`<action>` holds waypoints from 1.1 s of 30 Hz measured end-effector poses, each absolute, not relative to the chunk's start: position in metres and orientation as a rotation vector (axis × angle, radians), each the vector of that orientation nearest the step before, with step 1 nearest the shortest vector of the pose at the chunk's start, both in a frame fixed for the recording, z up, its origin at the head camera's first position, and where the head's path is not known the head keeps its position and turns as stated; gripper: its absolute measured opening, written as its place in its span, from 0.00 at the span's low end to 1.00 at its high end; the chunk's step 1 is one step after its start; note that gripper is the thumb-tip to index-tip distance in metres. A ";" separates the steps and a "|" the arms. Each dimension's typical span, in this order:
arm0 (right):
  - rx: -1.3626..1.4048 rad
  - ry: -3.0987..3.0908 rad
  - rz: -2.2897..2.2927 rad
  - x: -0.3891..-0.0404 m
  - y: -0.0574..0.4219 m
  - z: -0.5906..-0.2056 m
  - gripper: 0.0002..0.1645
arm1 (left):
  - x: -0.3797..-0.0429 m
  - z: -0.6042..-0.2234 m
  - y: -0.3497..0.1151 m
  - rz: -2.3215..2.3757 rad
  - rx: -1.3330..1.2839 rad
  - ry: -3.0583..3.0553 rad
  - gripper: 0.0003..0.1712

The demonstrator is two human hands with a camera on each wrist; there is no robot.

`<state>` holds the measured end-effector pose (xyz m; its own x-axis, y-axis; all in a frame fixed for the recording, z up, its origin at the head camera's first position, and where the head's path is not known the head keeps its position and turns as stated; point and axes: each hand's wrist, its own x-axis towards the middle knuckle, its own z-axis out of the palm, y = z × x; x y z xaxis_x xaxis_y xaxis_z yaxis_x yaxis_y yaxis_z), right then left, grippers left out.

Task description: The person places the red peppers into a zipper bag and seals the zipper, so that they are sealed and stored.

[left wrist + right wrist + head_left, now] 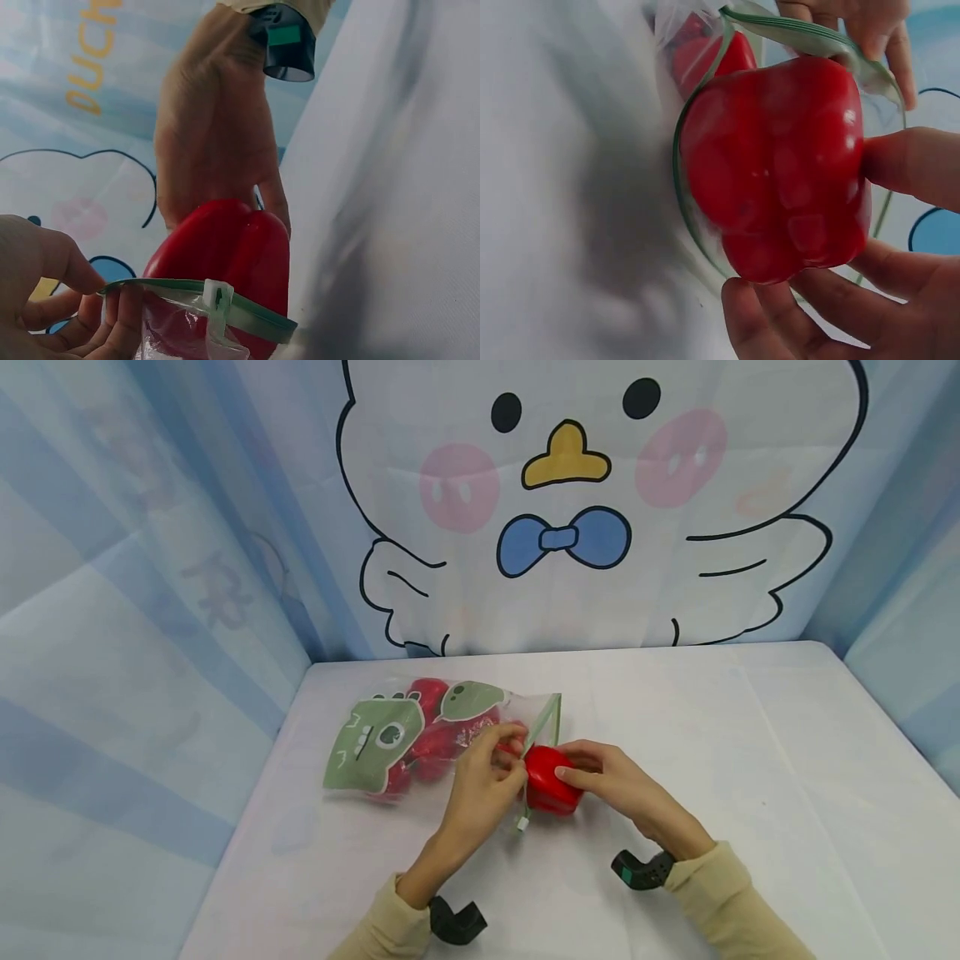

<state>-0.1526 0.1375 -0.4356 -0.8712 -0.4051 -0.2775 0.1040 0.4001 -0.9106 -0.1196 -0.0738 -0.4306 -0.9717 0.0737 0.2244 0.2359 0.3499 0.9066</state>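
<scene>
A red bell pepper (551, 781) is at the mouth of a clear zip bag (375, 743) printed with green cartoon shapes. My right hand (618, 781) holds the pepper between thumb and fingers, and the right wrist view shows the pepper (780, 165) partly inside the green-edged opening. The bag's rim is pinched by my left hand (483, 777); in the left wrist view the green zip strip (247, 315) with its white slider (217, 294) crosses in front of the pepper. Several red items (435, 743) lie inside the bag, partly hidden by the print.
The bag lies on a white-covered table (750, 760). A curtain (562, 602) with a cartoon duck stands behind it, and a blue-white curtain (150, 693) runs along the left side. Black wrist devices (641, 868) sit by both sleeves.
</scene>
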 end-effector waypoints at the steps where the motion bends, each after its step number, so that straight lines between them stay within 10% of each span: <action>1: -0.255 2.197 -1.487 -0.153 0.136 -0.437 0.29 | -0.119 -0.430 -0.074 -1.688 -0.285 -2.459 0.23; 33: -0.275 2.070 -1.713 -0.161 0.107 -0.453 0.29 | -0.107 -0.412 -0.074 -1.473 -0.189 -2.514 0.22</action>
<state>-0.1605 0.1071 -0.4528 -0.8848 -0.4189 -0.2040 0.1221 0.2140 -0.9692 -0.1071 -0.0738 -0.4120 -0.9672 -0.0008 0.2540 0.2212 0.4887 0.8439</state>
